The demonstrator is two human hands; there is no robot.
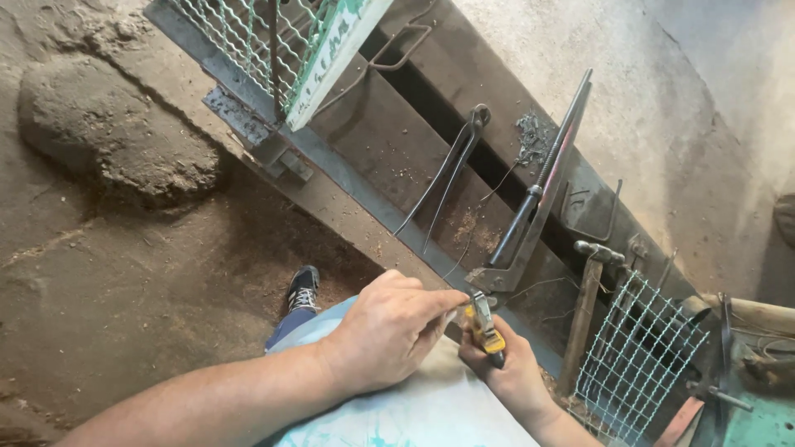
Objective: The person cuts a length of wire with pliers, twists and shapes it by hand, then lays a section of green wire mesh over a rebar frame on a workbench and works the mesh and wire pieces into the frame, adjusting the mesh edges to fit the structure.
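Here the right hand [505, 368] is clenched around yellow-handled pliers [484, 324], nose up at the edge of the metal bench [389, 157], low and close so the jaws meet the work. The left hand [389, 327] pinches something thin at the pliers' tip, too small to tell, steadying it. Big tongs [447, 170], a hammer [584, 319] and wire mesh [633, 356] lie within reach.

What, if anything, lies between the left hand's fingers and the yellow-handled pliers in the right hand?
Nothing visible. The left hand has its fingers right at the head of the pliers, which the right hand grips by the handles.
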